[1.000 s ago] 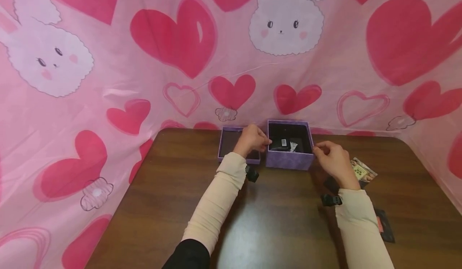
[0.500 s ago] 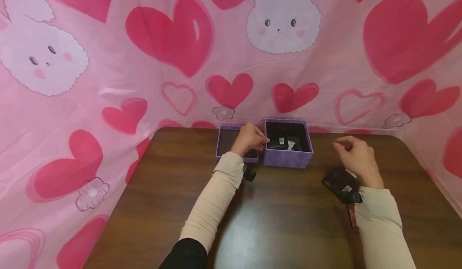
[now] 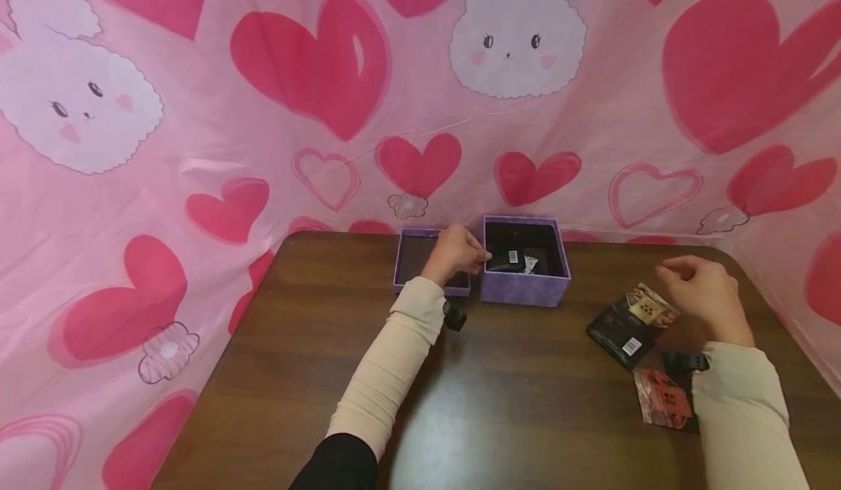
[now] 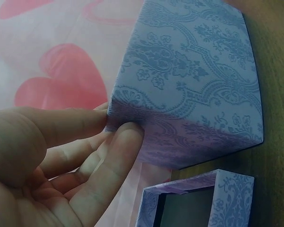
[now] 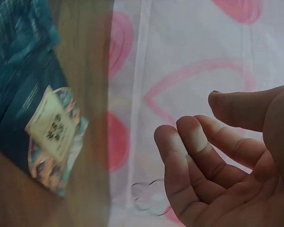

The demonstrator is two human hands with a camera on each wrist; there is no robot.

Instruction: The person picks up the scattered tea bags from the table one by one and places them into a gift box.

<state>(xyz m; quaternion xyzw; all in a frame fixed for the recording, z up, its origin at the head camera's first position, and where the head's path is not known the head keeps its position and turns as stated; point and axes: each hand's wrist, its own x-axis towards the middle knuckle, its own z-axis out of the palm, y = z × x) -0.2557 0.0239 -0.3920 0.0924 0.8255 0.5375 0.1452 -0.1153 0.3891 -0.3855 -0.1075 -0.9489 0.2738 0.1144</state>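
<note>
the left hand (image 3: 455, 253) rests its fingertips against the near left corner of the open purple box (image 3: 524, 285) at the back of the table (image 3: 460, 402), fingers nearly straight and touching the wall rather than wrapped around it. the box lid (image 3: 409, 285) lies upturned just beside it on the left. inside the box sit a dark packet (image 3: 506, 260) and a small white piece, so some packing looks done. the right hand (image 3: 699, 293) hovers with fingers loosely curled and its grip empty, just above a dark packet with a tan label (image 3: 631, 322); a reddish packet (image 3: 662, 399) lies nearer the person. those two packets lie outside the box, and the lid is off, so that much seems left. the contents deep in the box are too dark to make out, and the right wrist view is blurred.
</note>
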